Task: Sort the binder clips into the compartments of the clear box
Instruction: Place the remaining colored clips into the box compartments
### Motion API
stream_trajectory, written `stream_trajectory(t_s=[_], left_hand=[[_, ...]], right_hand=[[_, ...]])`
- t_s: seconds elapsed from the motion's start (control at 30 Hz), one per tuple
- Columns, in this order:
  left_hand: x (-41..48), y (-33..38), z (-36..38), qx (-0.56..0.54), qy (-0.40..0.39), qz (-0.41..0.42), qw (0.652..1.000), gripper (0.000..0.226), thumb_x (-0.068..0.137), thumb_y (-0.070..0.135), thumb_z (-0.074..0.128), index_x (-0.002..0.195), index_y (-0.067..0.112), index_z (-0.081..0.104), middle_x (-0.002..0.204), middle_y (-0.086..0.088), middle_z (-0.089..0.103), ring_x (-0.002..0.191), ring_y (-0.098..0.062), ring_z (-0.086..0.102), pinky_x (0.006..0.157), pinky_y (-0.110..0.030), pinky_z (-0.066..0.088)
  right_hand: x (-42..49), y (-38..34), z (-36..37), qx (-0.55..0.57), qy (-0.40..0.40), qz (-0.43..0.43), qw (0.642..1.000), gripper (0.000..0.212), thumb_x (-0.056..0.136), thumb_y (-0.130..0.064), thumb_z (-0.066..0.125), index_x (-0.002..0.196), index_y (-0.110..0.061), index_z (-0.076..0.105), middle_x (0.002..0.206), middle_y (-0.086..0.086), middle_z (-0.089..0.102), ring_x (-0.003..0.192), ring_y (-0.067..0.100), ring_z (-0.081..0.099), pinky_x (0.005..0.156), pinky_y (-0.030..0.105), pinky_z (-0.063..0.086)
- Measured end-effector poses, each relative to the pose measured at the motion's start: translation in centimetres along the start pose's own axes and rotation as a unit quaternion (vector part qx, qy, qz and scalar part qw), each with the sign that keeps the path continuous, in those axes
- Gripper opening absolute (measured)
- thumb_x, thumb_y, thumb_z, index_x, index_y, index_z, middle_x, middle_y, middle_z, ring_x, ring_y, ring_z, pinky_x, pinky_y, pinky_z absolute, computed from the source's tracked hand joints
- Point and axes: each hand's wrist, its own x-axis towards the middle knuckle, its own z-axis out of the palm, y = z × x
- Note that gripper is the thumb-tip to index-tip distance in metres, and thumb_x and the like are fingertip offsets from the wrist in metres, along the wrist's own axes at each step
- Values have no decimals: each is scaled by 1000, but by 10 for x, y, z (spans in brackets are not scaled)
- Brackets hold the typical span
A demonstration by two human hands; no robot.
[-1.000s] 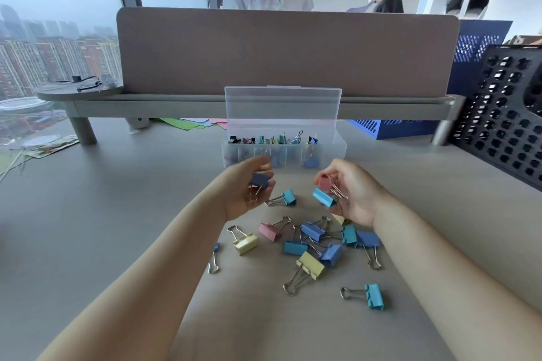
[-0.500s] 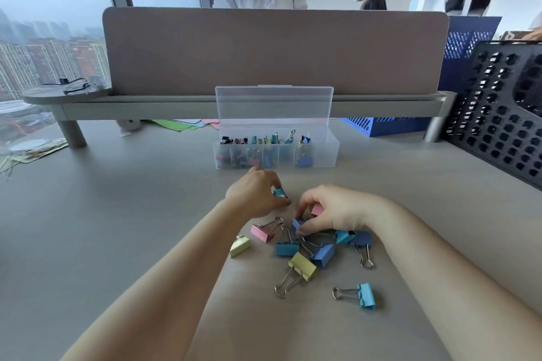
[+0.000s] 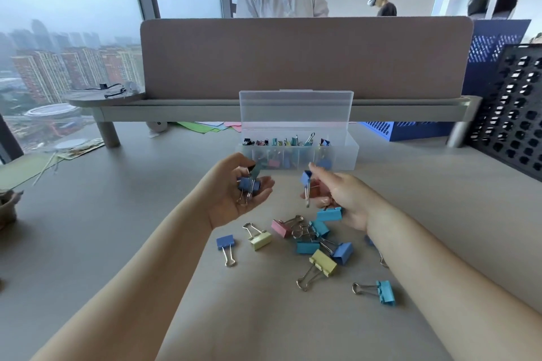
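Both hands hover just short of the clear box (image 3: 346, 155), with loose binder clips (image 3: 308, 243) on the counter (image 3: 102, 199) below. The left hand (image 3: 231, 190) has its grip curled round a dark-blue clip (image 3: 248, 184). The right hand (image 3: 343, 199) pinches another blue clip (image 3: 306, 177) at the fingertips — and a teal clip (image 3: 329, 214) dangling underneath looks likely to slip off or drop into the wrong compartment.

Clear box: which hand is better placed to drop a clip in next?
Probably right. The right hand pinches a blue clip, raised just before the clear box. The left hand cradles its clips in a cupped palm, likely needing a regrip.
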Motion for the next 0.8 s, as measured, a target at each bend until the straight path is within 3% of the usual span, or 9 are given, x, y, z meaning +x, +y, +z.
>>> stream_trajectory(t_s=[0.07,0.13,0.23,0.3,0.37,0.43,0.53,0.63,0.8], left_hand=[[-7,0,-7,32,21,-13,999,25,87,18,48,108,7,52,89,-13,57,67,-20,59,54,-23,54],[-12,-1,-13,103,48,-7,994,25,84,18,45,102,10,59,83,-9,53,59,-17,51,41,-15,40],[-20,-3,-18,291,94,25,952,23,77,25,59,92,9,65,75,-6,49,53,-15,43,40,-17,28],[-24,-4,-25,501,135,57,853,25,79,34,71,90,13,66,72,-2,54,58,-13,47,49,-19,33],[-27,-4,-34,659,121,102,735,32,74,45,76,90,19,66,72,4,59,61,-9,51,53,-18,38],[-34,-1,-41,714,80,92,689,39,67,49,80,94,25,66,83,7,64,63,-6,52,57,-17,39],[-40,3,-46,751,38,40,658,43,66,46,82,101,30,62,94,12,60,65,-3,49,58,-16,38],[-38,1,-47,774,22,40,631,38,69,42,81,101,31,63,93,13,61,63,-1,47,54,-16,35],[-29,-7,-49,732,26,71,677,22,72,33,80,90,26,69,79,11,62,60,-4,49,54,-17,37]], right_hand=[[1,0,4,105,-11,47,993,29,98,-35,48,100,-6,50,74,17,67,38,7,37,37,15,36],[1,0,7,155,-9,65,986,24,98,-28,46,96,-5,50,70,18,65,35,8,34,35,14,34],[0,2,9,75,-11,49,996,33,98,-32,46,96,-2,60,70,7,51,37,6,34,36,14,30],[-4,0,12,-129,-13,3,992,45,91,-51,54,102,-8,64,73,1,51,48,7,40,46,16,36],[-9,-3,15,-372,-14,-75,925,51,76,-59,66,107,-19,63,88,-6,59,73,7,54,64,19,42],[-14,-4,21,-499,-34,-110,859,55,71,-52,77,117,-27,59,107,-8,58,100,10,56,80,23,44],[-17,1,33,-583,-77,-77,805,64,77,-41,76,133,-33,47,124,-3,56,109,16,53,90,28,44],[-15,4,39,-643,-84,-73,758,55,83,-43,69,133,-34,47,126,-5,55,105,16,53,82,27,42],[-14,5,39,-648,-66,-89,753,37,83,-46,68,114,-31,56,104,-8,54,93,15,51,75,29,43]])
